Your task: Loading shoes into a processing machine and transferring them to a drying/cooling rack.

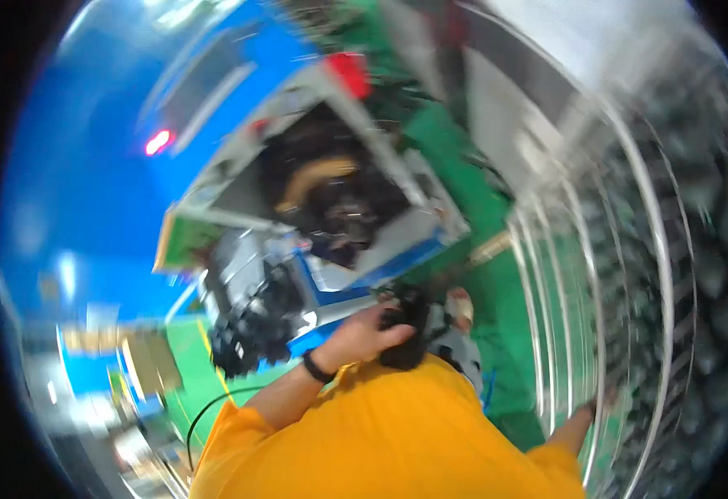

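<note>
In front of my body, my left hand (364, 334), with a black band at the wrist, is closed on a dark black object (405, 328); blur hides its exact kind. My right arm reaches out to the right. There my right hand (603, 402) is at the pale metal bars of a wire cage (592, 308), its fingers smeared by motion. Many dark grey pieces (709, 249) are heaped behind the bars, too blurred to name.
Ahead stands a grey machine (380, 154) with a dark opening and a curved tan part (318, 179) inside. Dark pieces (256, 320) are piled at its left. A blue panel (73, 183) rises at the left, and the floor (505, 287) is green.
</note>
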A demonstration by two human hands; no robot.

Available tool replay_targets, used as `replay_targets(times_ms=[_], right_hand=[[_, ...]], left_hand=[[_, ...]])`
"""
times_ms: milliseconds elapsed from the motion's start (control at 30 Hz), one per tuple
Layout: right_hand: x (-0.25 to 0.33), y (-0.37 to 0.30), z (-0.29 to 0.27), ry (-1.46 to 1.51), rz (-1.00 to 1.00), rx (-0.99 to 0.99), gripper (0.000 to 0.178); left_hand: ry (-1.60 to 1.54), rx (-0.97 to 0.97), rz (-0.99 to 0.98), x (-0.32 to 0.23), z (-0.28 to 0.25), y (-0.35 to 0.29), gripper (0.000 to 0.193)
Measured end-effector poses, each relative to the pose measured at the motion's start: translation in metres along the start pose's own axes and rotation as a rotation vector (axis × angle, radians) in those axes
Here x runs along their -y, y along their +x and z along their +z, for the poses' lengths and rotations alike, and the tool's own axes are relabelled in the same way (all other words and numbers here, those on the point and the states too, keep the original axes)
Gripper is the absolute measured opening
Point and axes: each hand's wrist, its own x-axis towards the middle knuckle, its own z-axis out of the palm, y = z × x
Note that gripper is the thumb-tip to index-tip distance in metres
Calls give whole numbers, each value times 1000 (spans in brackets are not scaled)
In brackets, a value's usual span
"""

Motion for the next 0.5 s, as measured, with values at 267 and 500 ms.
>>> replay_targets(times_ms=[267,500], right_hand=[[184,-80,41,152,-460,377,62],[388,-246,-63,268,-893,1500,52]], left_hand=[[-171,-248,42,97,-36,-70,45],[-922,-771,114,223,-48,-156,30]])
